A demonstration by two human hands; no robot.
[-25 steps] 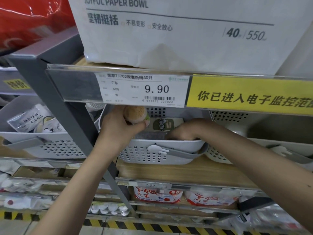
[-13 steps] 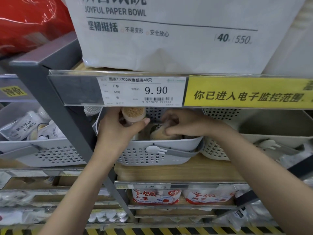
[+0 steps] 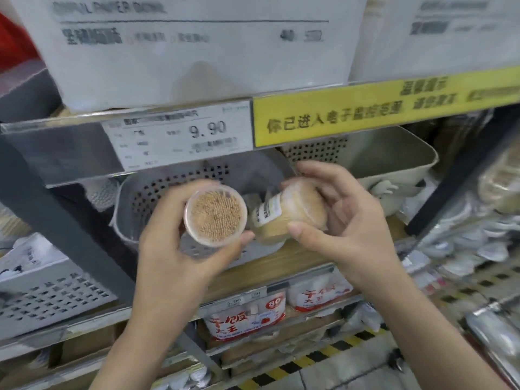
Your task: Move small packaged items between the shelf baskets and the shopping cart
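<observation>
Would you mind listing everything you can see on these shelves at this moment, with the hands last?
Toothpick tubs: two, tan contents in clear plastic; one end-on in the left grip, one on its side in the right grip.
Grey basket: one, perforated, behind the hands.
Beige basket: one, to its right on the same shelf.
White basket: one, perforated, lower left.
Price tag: one, white, reads 9.90, on the shelf rail.
Yellow sign: one, on the rail to the right.
White box: one, on the shelf above.
Red-and-white packs: at least two, shelf below.
Left hand; right hand: each holding a tub.
</observation>
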